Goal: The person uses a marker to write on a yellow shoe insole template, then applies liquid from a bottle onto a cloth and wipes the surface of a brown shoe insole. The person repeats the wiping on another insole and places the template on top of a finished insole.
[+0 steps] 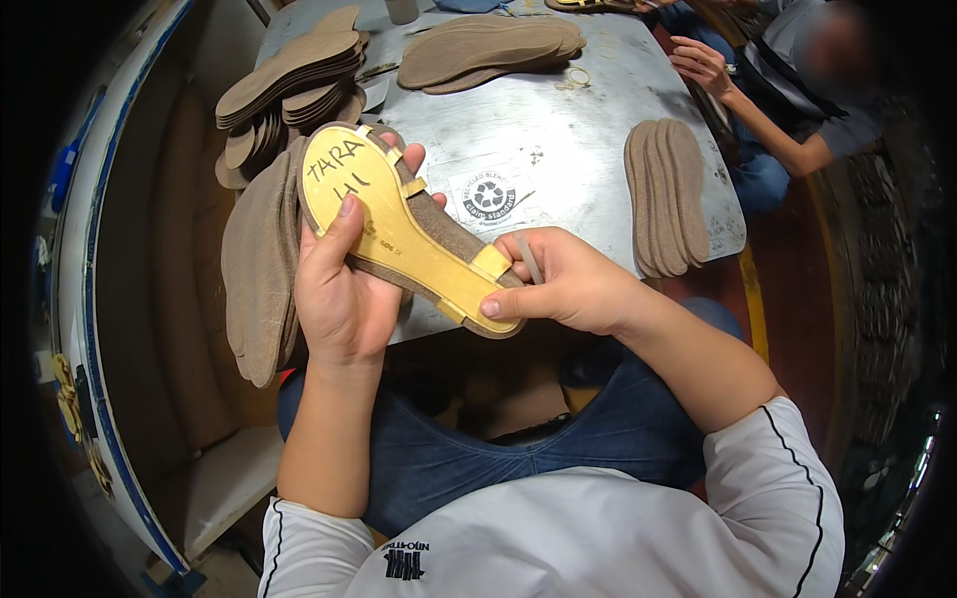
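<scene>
From here, a yellow template (384,234) hides much of the brown insole (449,228), and the left hand (344,289) has most of its fingers out of sight behind. The pair slants over the tabletop (583,179)'s near edge, wide end up-left, narrow end down-right. Left grip clasps the wide part; the right hand (573,284) pinches the narrow end plus a grey stick (529,260), partly hidden.
</scene>
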Action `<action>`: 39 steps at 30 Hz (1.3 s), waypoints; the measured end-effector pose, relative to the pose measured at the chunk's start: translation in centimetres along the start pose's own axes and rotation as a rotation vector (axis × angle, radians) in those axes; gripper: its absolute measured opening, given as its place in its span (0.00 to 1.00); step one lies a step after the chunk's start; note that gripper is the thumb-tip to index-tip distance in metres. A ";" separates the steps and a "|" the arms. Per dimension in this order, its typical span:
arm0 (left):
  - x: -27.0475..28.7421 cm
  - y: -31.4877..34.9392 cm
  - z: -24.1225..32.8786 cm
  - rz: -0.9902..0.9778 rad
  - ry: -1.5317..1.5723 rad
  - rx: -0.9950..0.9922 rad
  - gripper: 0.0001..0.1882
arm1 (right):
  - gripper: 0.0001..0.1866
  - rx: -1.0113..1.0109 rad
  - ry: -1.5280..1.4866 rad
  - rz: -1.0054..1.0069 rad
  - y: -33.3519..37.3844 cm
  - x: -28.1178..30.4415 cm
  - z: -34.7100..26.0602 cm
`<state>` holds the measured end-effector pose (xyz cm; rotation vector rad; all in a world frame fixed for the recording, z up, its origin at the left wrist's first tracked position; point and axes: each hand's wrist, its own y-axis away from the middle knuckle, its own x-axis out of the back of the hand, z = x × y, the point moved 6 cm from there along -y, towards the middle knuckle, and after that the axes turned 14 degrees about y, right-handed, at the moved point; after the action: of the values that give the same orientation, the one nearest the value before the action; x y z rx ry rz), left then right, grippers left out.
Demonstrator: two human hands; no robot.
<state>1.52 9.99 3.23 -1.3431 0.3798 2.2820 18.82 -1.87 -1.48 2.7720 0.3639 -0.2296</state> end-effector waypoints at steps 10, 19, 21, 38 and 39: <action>-0.3 -0.2 0.1 -0.051 0.089 -0.004 0.30 | 0.19 0.041 0.124 -0.026 -0.1 0.2 -0.6; -0.3 0.1 0.8 -0.198 0.108 -0.012 0.33 | 0.16 0.106 0.350 0.041 1.2 -0.1 -2.1; -0.4 0.2 0.8 -0.259 0.129 0.025 0.36 | 0.15 0.128 0.286 0.011 1.2 -0.4 -2.3; -0.7 0.7 0.1 -0.191 0.120 0.044 0.35 | 0.20 0.112 0.147 -0.065 0.8 -0.7 -2.1; -0.7 0.8 0.1 -0.190 0.109 0.043 0.35 | 0.19 0.104 0.160 -0.065 0.8 -0.7 -2.0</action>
<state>1.33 9.22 3.94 -1.4217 0.3204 2.0419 18.65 -2.09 0.76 2.8922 0.4961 -0.0431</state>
